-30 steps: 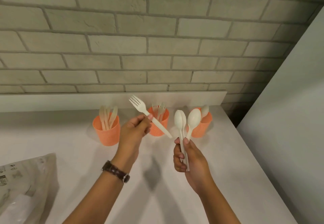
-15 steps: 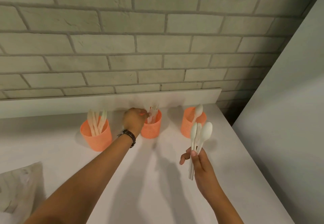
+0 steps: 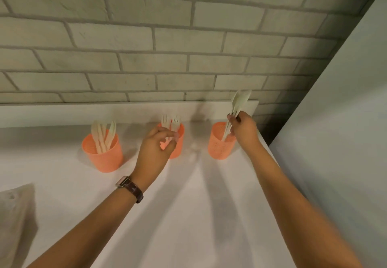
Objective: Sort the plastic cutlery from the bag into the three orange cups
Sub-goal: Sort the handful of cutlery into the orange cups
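While both arms reach over the white counter (image 3: 188,215) toward the grey brick wall (image 3: 167,37), three orange cups sit in a row near the counter's back edge. Bag (image 3: 14,215): only a blurred corner visible at lower left, well apart from the cups. Left cup (image 3: 104,154): holds knives (image 3: 103,134), handles down. Middle cup (image 3: 178,142): holds forks (image 3: 171,122), tines up. Right cup (image 3: 219,148): spoon handles going into it. Left hand (image 3: 156,148), brown-strap watch (image 3: 132,188) on the wrist, sits in front of the middle cup, fingers loosely curled; cannot tell if it grips anything, motion blur. Right hand (image 3: 243,128) is above the right cup, fingers pinched on a bundle of spoons (image 3: 239,103), bowls up, handle tips inside the cup.
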A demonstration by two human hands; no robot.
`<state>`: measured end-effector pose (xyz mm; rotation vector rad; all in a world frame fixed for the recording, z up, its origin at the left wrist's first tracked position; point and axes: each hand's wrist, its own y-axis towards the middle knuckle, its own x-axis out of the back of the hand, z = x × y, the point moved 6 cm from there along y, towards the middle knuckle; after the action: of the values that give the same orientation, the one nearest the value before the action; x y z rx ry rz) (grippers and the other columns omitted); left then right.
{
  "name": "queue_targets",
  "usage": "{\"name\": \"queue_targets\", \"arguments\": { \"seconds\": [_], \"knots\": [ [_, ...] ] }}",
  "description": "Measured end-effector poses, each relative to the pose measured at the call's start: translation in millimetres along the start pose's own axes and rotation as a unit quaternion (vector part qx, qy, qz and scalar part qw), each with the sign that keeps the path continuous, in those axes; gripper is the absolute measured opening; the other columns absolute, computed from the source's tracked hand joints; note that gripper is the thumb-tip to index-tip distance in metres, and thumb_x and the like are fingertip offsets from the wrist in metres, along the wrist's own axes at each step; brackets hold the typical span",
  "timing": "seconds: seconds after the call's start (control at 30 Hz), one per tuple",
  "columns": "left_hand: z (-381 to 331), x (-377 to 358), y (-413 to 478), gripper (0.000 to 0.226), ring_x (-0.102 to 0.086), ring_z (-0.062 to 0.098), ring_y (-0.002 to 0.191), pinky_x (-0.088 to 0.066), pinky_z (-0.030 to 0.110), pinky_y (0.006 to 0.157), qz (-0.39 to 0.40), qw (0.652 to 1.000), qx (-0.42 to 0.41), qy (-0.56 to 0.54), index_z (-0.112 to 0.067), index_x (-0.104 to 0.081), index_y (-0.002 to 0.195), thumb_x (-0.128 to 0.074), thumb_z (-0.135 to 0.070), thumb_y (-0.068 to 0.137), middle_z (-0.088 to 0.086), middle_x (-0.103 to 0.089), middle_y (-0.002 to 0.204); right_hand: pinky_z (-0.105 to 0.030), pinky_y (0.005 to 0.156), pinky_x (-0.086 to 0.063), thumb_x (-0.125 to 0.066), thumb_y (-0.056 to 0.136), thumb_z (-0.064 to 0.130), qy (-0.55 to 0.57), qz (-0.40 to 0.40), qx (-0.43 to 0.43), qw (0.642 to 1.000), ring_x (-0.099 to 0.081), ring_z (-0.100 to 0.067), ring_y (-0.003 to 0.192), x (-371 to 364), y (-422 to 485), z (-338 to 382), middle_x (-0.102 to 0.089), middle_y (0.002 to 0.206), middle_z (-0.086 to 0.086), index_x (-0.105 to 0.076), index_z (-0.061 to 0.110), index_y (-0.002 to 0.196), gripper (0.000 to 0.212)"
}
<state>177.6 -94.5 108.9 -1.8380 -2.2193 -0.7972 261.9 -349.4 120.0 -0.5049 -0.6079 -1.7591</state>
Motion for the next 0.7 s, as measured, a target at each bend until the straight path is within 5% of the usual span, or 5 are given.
{"name": "queue_targets", "arguments": {
  "seconds": [0.13, 0.3, 0.5, 0.7],
  "knots": [
    [0, 11, -23, 0.026, -0.052, 0.002, 0.079, -0.037, 0.003, 0.069, 0.025, 1.0, 0.002, 0.003, -0.038, -0.066, 0.084, -0.066, -0.012, 0.083, -0.01, -0.06, 0.099, -0.025, 0.067, -0.033, -0.058, 0.091, 0.024, -0.115, 0.064, -0.039, 0.991, -0.059, -0.03, 0.086, -22, 9, -23, -0.067, 0.101, -0.021, -0.062, 0.003, 0.092, 0.022],
    [7, 51, -49, 0.024, -0.055, 0.004, 0.082, -0.039, 0.005, 0.071, -0.012, 0.999, 0.027, 0.015, -0.038, -0.067, 0.085, -0.065, -0.014, 0.085, -0.013, -0.062, 0.097, -0.028, 0.078, -0.04, -0.063, 0.086, 0.028, -0.142, 0.056, -0.044, 0.987, -0.06, -0.032, 0.106, -14, -9, -23, -0.064, 0.117, -0.015, -0.061, 0.004, 0.118, 0.04],
    [37, 133, -106, 0.027, -0.057, 0.003, 0.082, -0.042, 0.008, 0.071, -0.099, 0.99, 0.078, 0.067, -0.039, -0.066, 0.083, -0.063, -0.012, 0.086, -0.017, -0.066, 0.092, -0.025, 0.061, -0.04, -0.069, 0.083, 0.027, -0.033, 0.108, 0.079, 0.99, -0.05, -0.017, 0.058, -52, -102, 40, -0.052, 0.061, 0.0, -0.064, 0.012, 0.109, 0.03],
    [79, 235, -185, 0.03, -0.057, -0.001, 0.079, -0.039, 0.0, 0.07, -0.19, 0.965, 0.14, 0.112, -0.038, -0.066, 0.083, -0.063, -0.008, 0.085, -0.028, -0.061, 0.099, -0.022, 0.057, -0.038, -0.062, 0.087, 0.034, 0.053, 0.255, 0.104, 0.96, -0.043, -0.009, 0.051, -138, -198, 84, -0.049, 0.058, 0.004, -0.068, 0.026, 0.088, 0.01]
  ]
}}
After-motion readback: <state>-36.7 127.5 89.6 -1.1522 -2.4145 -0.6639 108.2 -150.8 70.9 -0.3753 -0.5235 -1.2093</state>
